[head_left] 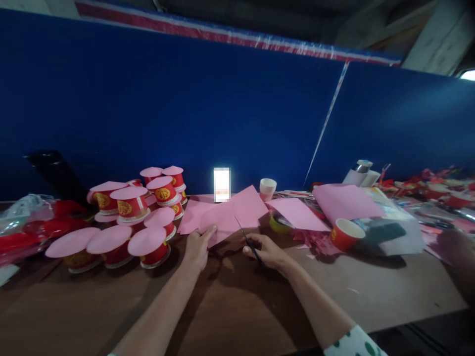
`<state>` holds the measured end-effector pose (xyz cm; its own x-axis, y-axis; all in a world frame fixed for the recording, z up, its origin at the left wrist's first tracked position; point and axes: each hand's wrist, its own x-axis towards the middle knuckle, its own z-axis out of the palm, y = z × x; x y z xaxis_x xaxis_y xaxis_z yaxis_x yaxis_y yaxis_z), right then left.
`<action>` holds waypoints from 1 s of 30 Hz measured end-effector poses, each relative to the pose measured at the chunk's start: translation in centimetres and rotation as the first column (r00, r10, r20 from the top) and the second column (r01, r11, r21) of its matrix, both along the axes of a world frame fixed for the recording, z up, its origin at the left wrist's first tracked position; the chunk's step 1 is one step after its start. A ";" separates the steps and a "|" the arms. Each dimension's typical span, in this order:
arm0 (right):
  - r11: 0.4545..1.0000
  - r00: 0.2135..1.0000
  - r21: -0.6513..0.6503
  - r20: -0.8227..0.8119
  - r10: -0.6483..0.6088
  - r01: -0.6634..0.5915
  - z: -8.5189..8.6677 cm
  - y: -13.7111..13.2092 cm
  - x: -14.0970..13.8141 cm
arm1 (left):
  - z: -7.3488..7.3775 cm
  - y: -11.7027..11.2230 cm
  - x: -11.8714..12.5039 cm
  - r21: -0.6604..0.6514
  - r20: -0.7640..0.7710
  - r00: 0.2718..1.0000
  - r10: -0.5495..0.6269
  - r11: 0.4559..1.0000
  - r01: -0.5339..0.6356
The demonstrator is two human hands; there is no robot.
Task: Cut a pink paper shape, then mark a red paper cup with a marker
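A sheet of pink paper [226, 216] is pinched between the thumb and fingers of my left hand [198, 247], above the brown table. My right hand [265, 251] is closed around the dark handles of a pair of scissors [253, 248]. Their blades reach up to the lower edge of the pink sheet, where a curved cut line runs into it. More pink paper [188, 213] lies behind, partly covered by the held sheet. Another pink sheet [300, 214] rests to the right of the scissors.
Left, red paper cups [153, 253] with pink conical tops stand in stacks beside a plastic bag [27, 217]. A white cup [267, 188] stands behind; a red cup [347, 235] tilts among pink scraps [321, 243] at right. A blue partition [178, 99] closes off the back.
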<state>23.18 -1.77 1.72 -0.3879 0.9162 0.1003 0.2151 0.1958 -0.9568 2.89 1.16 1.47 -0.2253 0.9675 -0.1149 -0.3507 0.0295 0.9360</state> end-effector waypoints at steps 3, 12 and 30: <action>1.000 1.000 0.003 -0.011 -0.015 0.015 -0.2 0.0 -0.1 | -0.2 0.0 0.0 0.013 0.015 0.999 -0.035 0.999 0.035; 1.000 1.000 0.004 -0.014 0.005 -0.005 -0.1 0.1 0.0 | -0.4 0.1 0.1 0.003 0.081 0.995 -0.051 0.999 0.051; 0.996 0.997 0.045 0.033 -0.073 0.072 -0.4 0.4 -0.1 | 0.0 0.2 0.1 -0.042 0.075 0.994 -0.075 0.996 0.079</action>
